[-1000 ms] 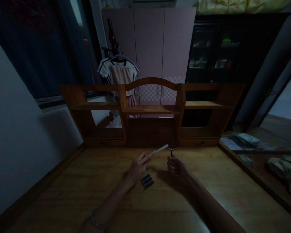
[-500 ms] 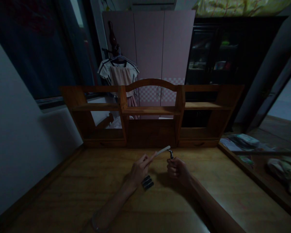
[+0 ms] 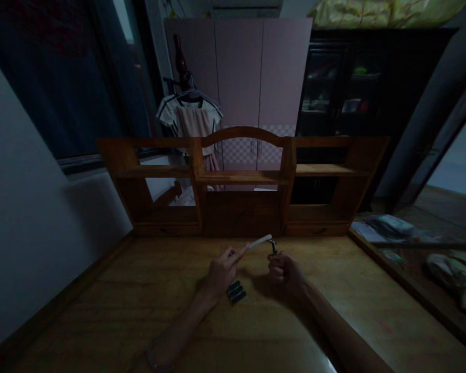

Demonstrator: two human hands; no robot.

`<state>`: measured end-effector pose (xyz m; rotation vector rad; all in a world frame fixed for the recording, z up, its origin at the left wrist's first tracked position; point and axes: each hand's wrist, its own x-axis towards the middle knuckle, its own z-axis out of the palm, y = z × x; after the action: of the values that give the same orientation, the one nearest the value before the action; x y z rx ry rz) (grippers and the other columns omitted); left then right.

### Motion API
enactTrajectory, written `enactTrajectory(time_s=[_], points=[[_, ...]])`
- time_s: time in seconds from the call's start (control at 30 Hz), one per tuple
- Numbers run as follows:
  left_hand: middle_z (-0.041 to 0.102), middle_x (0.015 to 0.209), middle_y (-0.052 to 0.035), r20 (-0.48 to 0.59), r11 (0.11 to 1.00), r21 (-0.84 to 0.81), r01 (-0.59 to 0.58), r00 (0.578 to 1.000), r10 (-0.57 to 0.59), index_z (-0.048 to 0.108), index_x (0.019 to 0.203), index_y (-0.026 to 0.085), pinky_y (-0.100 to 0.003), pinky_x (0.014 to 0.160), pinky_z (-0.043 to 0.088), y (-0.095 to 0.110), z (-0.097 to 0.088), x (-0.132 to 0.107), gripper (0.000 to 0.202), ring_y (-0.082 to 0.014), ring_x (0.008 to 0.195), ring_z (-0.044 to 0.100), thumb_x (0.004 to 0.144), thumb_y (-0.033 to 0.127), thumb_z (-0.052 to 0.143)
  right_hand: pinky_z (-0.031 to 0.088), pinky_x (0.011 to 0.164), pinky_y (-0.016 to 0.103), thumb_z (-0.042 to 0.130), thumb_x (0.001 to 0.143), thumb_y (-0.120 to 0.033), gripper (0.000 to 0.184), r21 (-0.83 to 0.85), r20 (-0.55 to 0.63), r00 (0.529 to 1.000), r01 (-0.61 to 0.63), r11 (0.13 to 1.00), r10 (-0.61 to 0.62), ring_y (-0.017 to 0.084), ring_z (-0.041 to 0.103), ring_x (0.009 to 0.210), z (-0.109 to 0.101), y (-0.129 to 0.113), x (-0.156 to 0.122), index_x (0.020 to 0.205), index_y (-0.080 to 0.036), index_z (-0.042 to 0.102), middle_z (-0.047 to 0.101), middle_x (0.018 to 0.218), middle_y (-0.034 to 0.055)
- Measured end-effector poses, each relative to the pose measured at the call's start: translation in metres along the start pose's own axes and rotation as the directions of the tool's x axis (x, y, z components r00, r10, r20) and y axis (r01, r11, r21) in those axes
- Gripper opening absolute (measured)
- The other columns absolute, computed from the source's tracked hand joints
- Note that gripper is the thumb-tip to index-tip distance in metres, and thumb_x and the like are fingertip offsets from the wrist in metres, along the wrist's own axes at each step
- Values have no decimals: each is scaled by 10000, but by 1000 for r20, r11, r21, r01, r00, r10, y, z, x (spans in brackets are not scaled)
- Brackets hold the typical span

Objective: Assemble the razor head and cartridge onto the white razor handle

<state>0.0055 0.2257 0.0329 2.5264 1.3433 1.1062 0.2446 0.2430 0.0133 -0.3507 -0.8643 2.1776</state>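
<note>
My left hand is closed around a slim white stick, index finger stretched along it. The stick points up to the right. My right hand is a fist with a small, shiny black-and-silver piece standing out of its top. The piece's upper end meets or nearly meets the stick's far tip; I cannot tell whether they are joined. Several small black pieces lie side by side on the wooden desk, just right of my left wrist and partly hidden by that hand.
A wooden shelf unit runs along the desk's back edge. To the left is a white wall. Right of the desk's raised edge lie plastic-wrapped items and a pale cloth bundle. Beyond stand a pink wardrobe and hanging clothes.
Both hands keep their grips and almost the same places. The white stick and my left hand have shifted very slightly left and down.
</note>
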Motion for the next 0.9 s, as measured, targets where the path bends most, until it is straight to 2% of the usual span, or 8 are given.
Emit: enactTrajectory(time_s=[0.17,0.33,0.57,0.9], points=[[501,921,-25,-71,997,-70,-27,997,22,351,1372,343,-203,736,430,2,-3,0,514,-113,814,521,915,109,354,121,344,197,542,723,-303,399,-6,3,1000,7,1000,-7,52,90,356,-1,0,0,580,-219,179,173,431,-98],[505,870,-22,-21,995,-99,-11,1000,9,400,1350,323,-204,716,440,2,0,2,462,-116,755,512,915,168,408,130,347,197,522,725,-308,378,-15,32,999,-3,1000,3,50,90,349,-2,-1,0,577,-218,186,169,433,-97],[509,880,-25,13,993,-111,31,999,-30,391,1353,329,-213,731,439,-2,3,2,492,-122,759,509,899,142,414,128,343,192,532,732,-310,388,-10,13,1000,-8,1000,8,48,92,345,-7,0,2,581,-219,186,174,430,-100],[508,875,-24,-17,988,-126,89,996,-92,401,1347,330,-212,709,423,-6,5,2,484,-122,762,509,905,134,388,126,342,186,554,725,-280,404,35,31,1000,1,999,-2,48,96,350,-3,0,0,569,-215,187,176,428,-96]])
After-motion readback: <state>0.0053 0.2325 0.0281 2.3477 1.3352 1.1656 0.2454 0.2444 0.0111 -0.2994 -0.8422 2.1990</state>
